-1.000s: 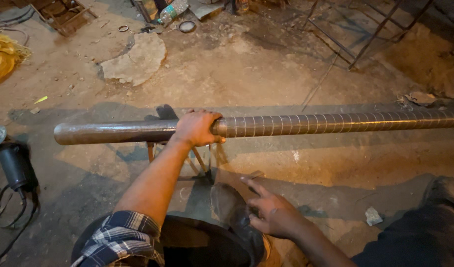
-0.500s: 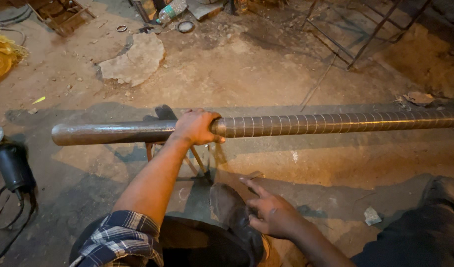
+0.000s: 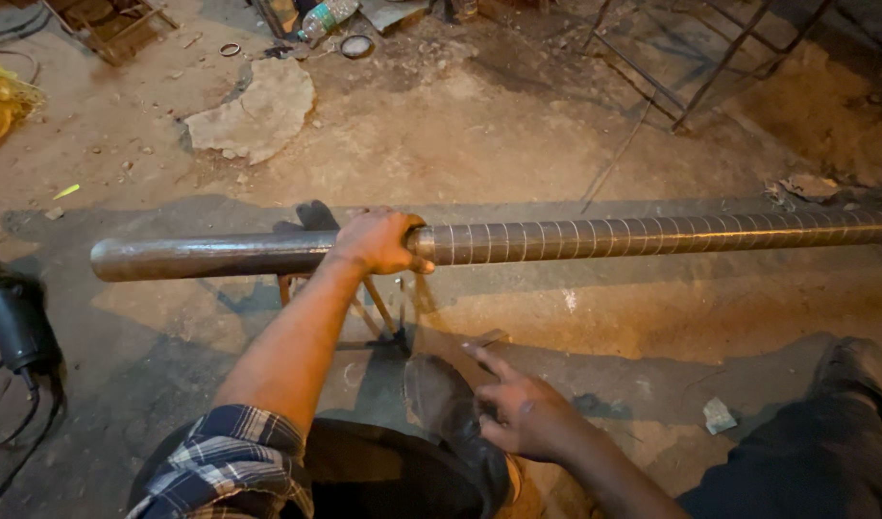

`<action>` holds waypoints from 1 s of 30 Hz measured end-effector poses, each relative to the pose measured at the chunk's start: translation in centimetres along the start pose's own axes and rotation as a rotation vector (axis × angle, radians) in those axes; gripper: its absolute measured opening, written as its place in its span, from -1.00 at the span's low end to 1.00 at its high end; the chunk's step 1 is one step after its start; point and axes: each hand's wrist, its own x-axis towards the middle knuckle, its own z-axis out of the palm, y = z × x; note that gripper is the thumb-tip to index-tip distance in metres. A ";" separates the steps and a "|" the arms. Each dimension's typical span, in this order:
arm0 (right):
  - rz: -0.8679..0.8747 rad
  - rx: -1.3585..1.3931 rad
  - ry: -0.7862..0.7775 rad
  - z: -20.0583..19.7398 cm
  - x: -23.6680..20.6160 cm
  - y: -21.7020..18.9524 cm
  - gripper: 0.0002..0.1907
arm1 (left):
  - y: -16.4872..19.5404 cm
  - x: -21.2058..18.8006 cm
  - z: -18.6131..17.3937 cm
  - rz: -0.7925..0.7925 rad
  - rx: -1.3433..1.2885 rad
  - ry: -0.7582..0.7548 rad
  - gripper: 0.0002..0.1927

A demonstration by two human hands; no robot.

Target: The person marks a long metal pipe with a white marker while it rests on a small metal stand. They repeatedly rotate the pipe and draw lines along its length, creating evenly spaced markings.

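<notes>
You are standing over a bare dirt floor [image 3: 518, 144] in a dim workshop, dusty and scattered with scraps. A long metal pipe [image 3: 652, 235] runs level across your view from left to right, its right stretch marked with close rings and its left end smooth and dull. It rests on a small metal stand [image 3: 379, 312] under the middle. Your left hand [image 3: 379, 240] is wrapped over the top of the pipe, fingers curled fully around it. Your right hand [image 3: 518, 413] hangs lower, near your knee, open with the fingers spread and nothing in it, well apart from the pipe.

Beyond the pipe lies a flat broken slab [image 3: 258, 111]. A thin rod frame [image 3: 691, 67] leans at the upper right. A dark power tool [image 3: 16, 322] with its cable sits at the left edge. A plastic bottle [image 3: 326, 14] lies at the top, and a small crumpled scrap [image 3: 718, 415] sits by your right leg.
</notes>
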 end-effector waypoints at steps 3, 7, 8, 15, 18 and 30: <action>-0.019 -0.006 0.012 -0.1 0.0 0.1 -0.71 | 0.1 0.0 -0.2 -0.023 -0.033 -0.025 -0.21; -0.096 0.001 0.063 0.4 0.4 0.8 -0.73 | -0.2 0.3 -0.1 -0.019 -0.053 -0.044 -0.18; -0.115 -0.005 0.082 0.6 0.6 1.0 -0.71 | -0.3 0.3 -0.1 -0.010 -0.057 -0.040 -0.18; -0.144 0.017 0.108 1.2 0.8 1.8 -0.72 | -0.4 0.7 -0.1 0.001 -0.064 -0.039 -0.18; -0.099 0.041 0.071 1.0 0.7 1.6 -0.75 | -0.3 0.7 -0.1 -0.017 -0.052 -0.040 -0.19; -0.072 0.011 0.018 0.4 0.6 0.9 -0.75 | -0.1 0.5 -0.6 -0.035 -0.060 -0.068 -0.24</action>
